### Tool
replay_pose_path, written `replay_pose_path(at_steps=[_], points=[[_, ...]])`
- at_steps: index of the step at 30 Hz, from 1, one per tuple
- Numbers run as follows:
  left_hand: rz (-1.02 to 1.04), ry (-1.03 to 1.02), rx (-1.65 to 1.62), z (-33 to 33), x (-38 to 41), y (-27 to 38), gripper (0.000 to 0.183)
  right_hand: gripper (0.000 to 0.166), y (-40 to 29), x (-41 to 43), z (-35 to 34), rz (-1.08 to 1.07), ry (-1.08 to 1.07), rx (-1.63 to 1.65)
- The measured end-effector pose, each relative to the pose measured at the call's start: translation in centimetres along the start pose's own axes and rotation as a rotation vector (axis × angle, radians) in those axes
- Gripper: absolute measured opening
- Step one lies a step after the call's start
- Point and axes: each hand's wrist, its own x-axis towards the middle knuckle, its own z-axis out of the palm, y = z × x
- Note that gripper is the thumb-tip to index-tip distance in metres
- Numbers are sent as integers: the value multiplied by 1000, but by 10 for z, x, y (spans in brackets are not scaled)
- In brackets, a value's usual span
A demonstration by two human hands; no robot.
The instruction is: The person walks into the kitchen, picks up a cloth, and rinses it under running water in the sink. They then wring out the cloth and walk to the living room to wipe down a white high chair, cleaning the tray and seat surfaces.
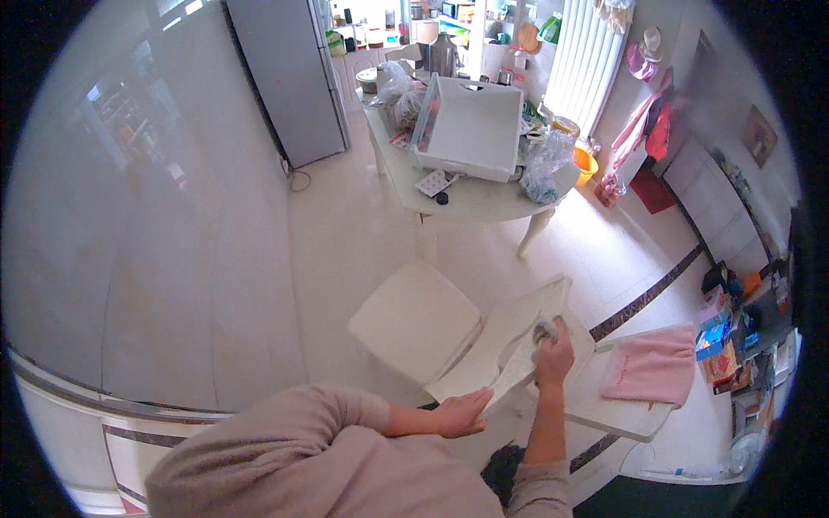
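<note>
A white chair stands in front of me, its square seat (418,324) to the left of its cut-out backrest (518,311). My left hand (463,412) is at the near edge of the backrest, with the fingers over the edge and the thumb lower down. Bunched in my right hand (556,356) is a greyish cloth (543,333), pressed to the backrest's right part. The fingers hide much of the cloth. A folded pink towel (651,364) lies on another white seat (622,417) at the right.
Farther off, a white table (473,208) bears a white plastic bin (476,126), plastic bags (547,165) and a dark cap (442,198). A grey refrigerator (288,78) stands at the back left. Boxes (712,340) crowd the right side. A dark furry shape (502,469) is low beside me.
</note>
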Motion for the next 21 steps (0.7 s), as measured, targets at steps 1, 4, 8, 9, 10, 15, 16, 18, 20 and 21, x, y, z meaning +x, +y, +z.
replay_pose_path(at_steps=[1, 4, 8, 9, 10, 15, 16, 18, 20, 21], points=[[10, -10, 0, -3, -3, 1, 68, 43, -7, 12, -4, 131, -59, 39], [8, -27, 6, -3, 0, 6, 68, 43, 33, 62, 7, 83, -26, -177], [39, -19, 7, -3, -2, 5, 67, 45, 44, 64, 12, 133, -30, -86], [47, -5, -1, -1, -3, 2, 67, 45, 31, 53, 10, 186, -44, 3], [55, 13, -11, 0, -3, 0, 67, 46, 21, 42, 8, 227, -68, 100], [81, 14, 16, 10, 7, -8, 68, 50, 27, -57, 15, 75, 173, 241], [99, 19, 13, 14, 9, -11, 69, 51, 23, -81, 20, 34, 219, 218], [110, -30, 11, 9, 11, -11, 71, 53, -1, -131, 30, 149, 208, 469], [145, -66, 7, 6, 11, -16, 74, 54, -12, -149, 30, 332, 164, 580], [176, -77, 5, 6, 12, -21, 75, 54, -16, -156, 32, 422, 137, 640]])
